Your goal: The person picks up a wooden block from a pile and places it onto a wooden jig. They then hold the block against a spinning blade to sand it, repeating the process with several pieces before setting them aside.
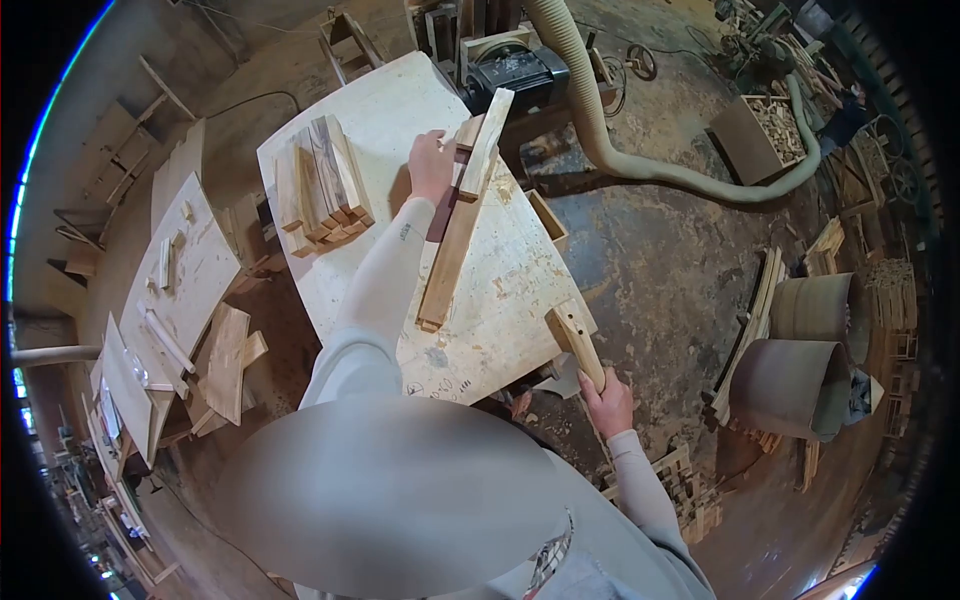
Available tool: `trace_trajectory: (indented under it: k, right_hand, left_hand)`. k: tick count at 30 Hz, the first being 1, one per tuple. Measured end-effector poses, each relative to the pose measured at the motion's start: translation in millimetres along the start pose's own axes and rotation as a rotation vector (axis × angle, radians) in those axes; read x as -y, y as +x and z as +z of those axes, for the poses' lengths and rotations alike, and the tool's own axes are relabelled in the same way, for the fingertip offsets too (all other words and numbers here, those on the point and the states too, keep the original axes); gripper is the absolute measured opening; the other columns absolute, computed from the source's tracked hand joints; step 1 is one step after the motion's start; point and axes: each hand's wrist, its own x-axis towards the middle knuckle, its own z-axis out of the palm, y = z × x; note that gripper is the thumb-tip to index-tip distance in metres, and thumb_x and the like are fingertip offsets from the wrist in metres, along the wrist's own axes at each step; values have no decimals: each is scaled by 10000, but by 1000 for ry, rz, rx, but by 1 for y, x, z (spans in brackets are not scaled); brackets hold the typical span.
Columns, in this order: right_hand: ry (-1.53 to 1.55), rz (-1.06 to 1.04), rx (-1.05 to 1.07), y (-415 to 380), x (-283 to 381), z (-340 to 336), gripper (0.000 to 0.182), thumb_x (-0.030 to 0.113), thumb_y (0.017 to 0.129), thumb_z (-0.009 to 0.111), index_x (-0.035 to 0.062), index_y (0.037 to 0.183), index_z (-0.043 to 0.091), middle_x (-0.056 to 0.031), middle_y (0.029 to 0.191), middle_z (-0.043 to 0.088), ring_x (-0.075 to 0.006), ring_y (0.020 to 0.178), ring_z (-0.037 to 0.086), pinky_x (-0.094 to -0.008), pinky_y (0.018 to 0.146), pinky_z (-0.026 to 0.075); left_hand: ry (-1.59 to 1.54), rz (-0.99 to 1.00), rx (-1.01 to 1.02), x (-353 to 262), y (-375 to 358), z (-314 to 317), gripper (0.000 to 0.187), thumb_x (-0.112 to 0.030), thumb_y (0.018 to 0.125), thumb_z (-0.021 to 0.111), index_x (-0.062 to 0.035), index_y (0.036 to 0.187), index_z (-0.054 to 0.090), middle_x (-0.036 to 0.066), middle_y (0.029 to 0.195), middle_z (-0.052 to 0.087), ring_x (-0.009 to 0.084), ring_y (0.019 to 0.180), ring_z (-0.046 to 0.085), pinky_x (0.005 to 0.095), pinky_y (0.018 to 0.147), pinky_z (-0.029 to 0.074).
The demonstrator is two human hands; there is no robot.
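My right hand (608,402) is closed around the near end of a short wooden piece (576,340), whose far end lies over the table's right corner. My left hand (431,168) rests at the far side of the table, fingers curled against a small wooden block (468,132). Beside that block, a pale wooden strip (487,145) lies along a longer wooden bar (452,265). A dark reddish strip (443,215) shows along the bar's left side. Left of my left hand sits a stack of wooden pieces (325,180).
The pale table (480,345) carries sawdust and small chips. A motor (517,78) and thick hose (575,90) stand beyond it. Wooden boards (190,255) lie at left. At right are large brown drums (785,385) and a crate of offcuts (775,135); another person (845,125) is farther off.
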Motion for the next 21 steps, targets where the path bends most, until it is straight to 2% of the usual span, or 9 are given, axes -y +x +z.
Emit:
trace_trajectory:
  k: [2,3,5,6,8,12,21]
  right_hand:
    - [-55,-12,-13,2,3,-3,502,524,1041,715,25,1017,664,-283,851,737,-521,848,731,-588,725,563]
    - [-59,-13,-10,3,5,-4,502,524,1041,715,25,1017,664,-283,851,737,-521,848,731,-588,725,563]
    - [-82,1,11,3,6,-5,508,525,1039,718,22,1004,654,-280,838,735,-519,824,730,-586,711,565]
    - [-85,0,12,5,5,-5,508,525,1039,718,22,1004,654,-280,838,735,-519,824,730,-586,711,565]
    - [-100,3,1,3,2,-2,501,516,1038,726,22,990,652,-274,826,731,-511,811,731,-579,698,565]
    - [-71,-5,-7,4,6,-2,489,504,1038,735,26,979,649,-269,825,731,-503,805,732,-577,689,562]
    - [-88,-1,7,5,6,0,471,486,1035,741,29,985,641,-274,829,726,-506,804,726,-575,687,555]
  left_hand:
    - [37,-220,46,6,10,1,324,-290,940,814,-20,1118,822,226,1058,789,394,1032,756,478,953,581]
    - [37,-225,45,6,13,3,324,-290,940,814,-20,1118,822,226,1058,789,394,1032,756,478,953,581]
    - [-27,-268,130,3,19,14,291,-303,929,838,-17,980,861,201,937,823,349,909,788,442,880,606]
    - [-29,-272,129,-1,23,18,291,-303,929,838,-17,980,861,201,937,823,349,909,788,442,880,606]
    - [-119,-435,142,-5,28,25,270,-307,886,860,-38,894,855,197,941,827,377,929,799,468,893,617]
    - [-10,-362,91,0,45,45,245,-300,874,872,-58,910,866,188,965,831,371,945,801,461,910,620]
    - [-97,-465,130,9,66,57,212,-286,872,876,-80,922,880,168,972,839,362,939,804,444,921,622]
